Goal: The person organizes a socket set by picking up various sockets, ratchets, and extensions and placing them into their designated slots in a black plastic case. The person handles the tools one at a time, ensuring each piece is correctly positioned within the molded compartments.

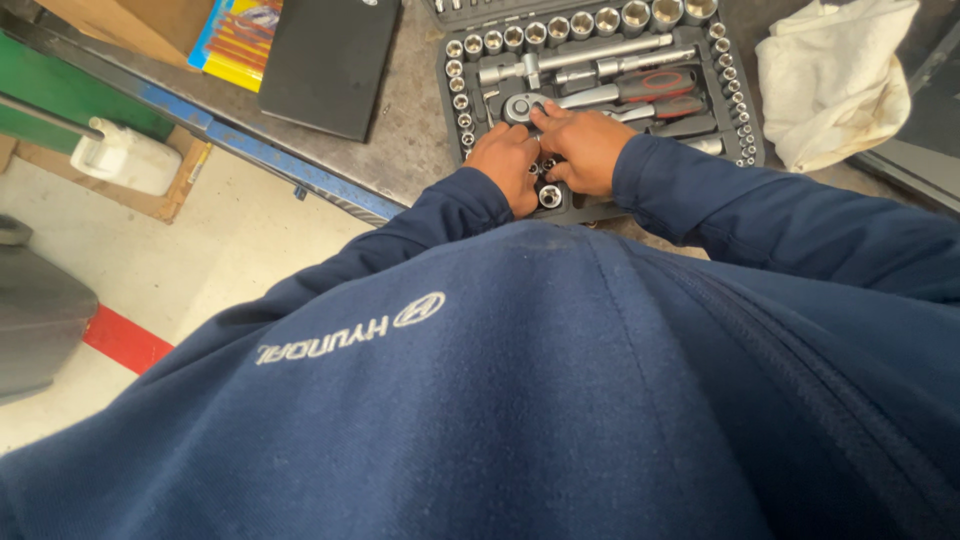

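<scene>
Currently both hands work at the near edge of the socket case (745, 110), which lies open on the table (410, 140). The left hand (508, 165) rests knuckles-up over the lowest row of small sockets; whether its grip encloses one cannot be told, since the fingers curl under and out of view. The right hand (590, 148) lies just beside it, fingertips reaching toward the ratchet (560, 100) head; its grip looks loose, pressing rather than clenched, but contact is partly hidden.

To pick a socket cleanly, judge as follows: pinch one piece by its rim, lift straight up out of its seat, and steady the case with the other hand so that it does not slide. One loose-looking socket (550, 196) sits at the case edge, just beside the left hand.

Surroundings: a second ratchet with a red-and-black handle (665, 82) lies behind the hands. A white rag (835, 80) lies right of the case, apart from it. A closed black case (330, 60) lies left. Both sleeves crowd the near edge and block sight of the front row.
</scene>
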